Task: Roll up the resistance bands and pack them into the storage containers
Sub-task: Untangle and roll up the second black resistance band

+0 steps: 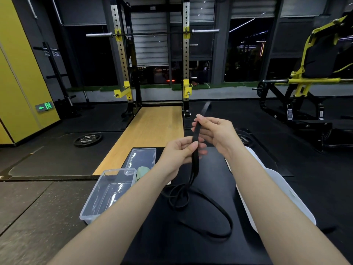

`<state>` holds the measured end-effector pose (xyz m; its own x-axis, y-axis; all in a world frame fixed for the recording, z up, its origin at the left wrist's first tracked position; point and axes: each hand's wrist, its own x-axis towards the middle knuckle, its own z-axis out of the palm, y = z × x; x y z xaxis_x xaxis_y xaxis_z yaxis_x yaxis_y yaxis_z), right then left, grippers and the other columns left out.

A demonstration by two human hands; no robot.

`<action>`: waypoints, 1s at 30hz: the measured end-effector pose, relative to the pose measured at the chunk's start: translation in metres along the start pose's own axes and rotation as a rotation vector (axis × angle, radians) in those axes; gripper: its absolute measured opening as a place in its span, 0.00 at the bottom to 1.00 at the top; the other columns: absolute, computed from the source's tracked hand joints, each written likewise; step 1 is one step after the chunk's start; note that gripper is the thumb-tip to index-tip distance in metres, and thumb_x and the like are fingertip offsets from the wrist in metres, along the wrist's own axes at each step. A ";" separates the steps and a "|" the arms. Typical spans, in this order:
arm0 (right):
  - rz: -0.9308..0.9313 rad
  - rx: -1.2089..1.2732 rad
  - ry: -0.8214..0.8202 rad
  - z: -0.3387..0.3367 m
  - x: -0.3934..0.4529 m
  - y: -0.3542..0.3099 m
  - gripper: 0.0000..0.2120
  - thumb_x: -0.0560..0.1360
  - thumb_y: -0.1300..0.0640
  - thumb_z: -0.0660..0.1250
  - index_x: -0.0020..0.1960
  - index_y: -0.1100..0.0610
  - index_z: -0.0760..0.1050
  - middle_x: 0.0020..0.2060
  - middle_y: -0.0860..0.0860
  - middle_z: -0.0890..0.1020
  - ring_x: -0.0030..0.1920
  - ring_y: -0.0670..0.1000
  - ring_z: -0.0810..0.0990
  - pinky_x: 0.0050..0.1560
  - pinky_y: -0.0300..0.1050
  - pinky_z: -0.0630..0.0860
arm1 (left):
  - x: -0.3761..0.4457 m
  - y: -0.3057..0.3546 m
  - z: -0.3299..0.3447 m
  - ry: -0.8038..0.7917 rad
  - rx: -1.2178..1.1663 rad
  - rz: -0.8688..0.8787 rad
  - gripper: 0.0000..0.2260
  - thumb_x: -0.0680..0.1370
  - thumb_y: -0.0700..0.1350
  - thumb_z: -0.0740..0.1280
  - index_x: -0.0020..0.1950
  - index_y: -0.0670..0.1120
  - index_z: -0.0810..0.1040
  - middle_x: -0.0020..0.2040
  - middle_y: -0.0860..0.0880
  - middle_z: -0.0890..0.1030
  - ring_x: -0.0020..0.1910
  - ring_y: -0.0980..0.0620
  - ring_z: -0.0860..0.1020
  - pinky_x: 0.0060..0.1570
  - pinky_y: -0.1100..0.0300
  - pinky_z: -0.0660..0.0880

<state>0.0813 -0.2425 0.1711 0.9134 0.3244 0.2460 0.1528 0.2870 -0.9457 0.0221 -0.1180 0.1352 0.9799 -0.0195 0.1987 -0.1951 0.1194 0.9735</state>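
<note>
Both forearms reach in from the bottom edge. At centre frame the left hand (178,152) pinches a black resistance band (195,161), and the right hand (215,133) curls round its top end. Its slack loops lie lower centre on a black mat (214,169). It looks light, limp and grippy, best taken at the doubled end. An empty clear container (107,196) sits lower left; a squat rack (152,54) fills the gym behind.
</note>
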 end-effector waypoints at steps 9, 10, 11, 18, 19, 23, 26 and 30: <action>0.188 0.155 -0.125 -0.008 -0.001 0.026 0.13 0.78 0.51 0.62 0.51 0.61 0.77 0.30 0.48 0.79 0.29 0.44 0.77 0.35 0.39 0.79 | 0.018 0.007 -0.005 0.013 0.007 0.025 0.09 0.80 0.36 0.60 0.56 0.41 0.77 0.42 0.49 0.83 0.39 0.56 0.83 0.44 0.62 0.81; 0.179 0.138 -0.144 -0.009 -0.001 0.030 0.15 0.78 0.49 0.62 0.52 0.60 0.78 0.33 0.49 0.81 0.33 0.46 0.80 0.42 0.43 0.81 | 0.021 0.008 -0.007 0.024 0.028 0.028 0.09 0.80 0.36 0.60 0.57 0.40 0.77 0.43 0.48 0.83 0.39 0.56 0.83 0.43 0.63 0.81; 0.172 0.116 -0.164 -0.009 -0.001 0.034 0.17 0.78 0.48 0.61 0.55 0.60 0.78 0.38 0.51 0.82 0.39 0.49 0.83 0.47 0.46 0.82 | 0.024 0.010 -0.009 0.039 0.042 0.030 0.10 0.80 0.35 0.60 0.58 0.40 0.77 0.44 0.48 0.83 0.40 0.57 0.83 0.42 0.63 0.80; 0.083 0.071 -0.166 -0.009 -0.002 0.063 0.15 0.79 0.52 0.60 0.59 0.60 0.77 0.51 0.57 0.84 0.52 0.56 0.83 0.52 0.46 0.80 | 0.049 0.008 -0.019 0.082 0.021 0.006 0.10 0.80 0.35 0.60 0.58 0.42 0.77 0.45 0.48 0.83 0.39 0.56 0.83 0.40 0.64 0.80; 0.069 0.057 -0.146 -0.010 -0.001 0.067 0.13 0.79 0.54 0.61 0.57 0.60 0.78 0.49 0.56 0.84 0.51 0.56 0.83 0.51 0.46 0.80 | 0.053 0.005 -0.020 0.079 0.007 -0.002 0.10 0.80 0.34 0.60 0.58 0.41 0.76 0.46 0.47 0.82 0.40 0.55 0.83 0.41 0.63 0.80; 0.069 -0.006 -0.067 -0.015 0.012 0.081 0.10 0.78 0.57 0.64 0.54 0.62 0.79 0.44 0.55 0.85 0.47 0.54 0.85 0.45 0.41 0.80 | 0.072 -0.010 -0.023 0.051 -0.011 -0.010 0.10 0.80 0.34 0.59 0.58 0.40 0.76 0.45 0.47 0.82 0.39 0.55 0.83 0.43 0.62 0.81; 0.111 -0.052 -0.053 -0.022 0.026 0.097 0.12 0.78 0.55 0.64 0.54 0.62 0.79 0.43 0.55 0.85 0.46 0.53 0.85 0.45 0.40 0.79 | 0.092 -0.026 -0.028 0.042 -0.022 -0.035 0.10 0.80 0.34 0.58 0.59 0.39 0.75 0.45 0.47 0.81 0.39 0.56 0.83 0.44 0.62 0.81; 0.157 -0.080 -0.010 -0.031 0.050 0.124 0.10 0.79 0.55 0.63 0.50 0.60 0.80 0.42 0.55 0.85 0.42 0.50 0.84 0.43 0.37 0.78 | 0.124 -0.056 -0.038 0.039 -0.037 -0.094 0.12 0.80 0.34 0.59 0.62 0.39 0.75 0.45 0.47 0.81 0.41 0.56 0.83 0.44 0.62 0.81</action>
<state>0.1572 -0.2188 0.0599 0.9248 0.3684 0.0953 0.0381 0.1594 -0.9865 0.1562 -0.0894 0.1008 0.9948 0.0067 0.1011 -0.1010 0.1551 0.9827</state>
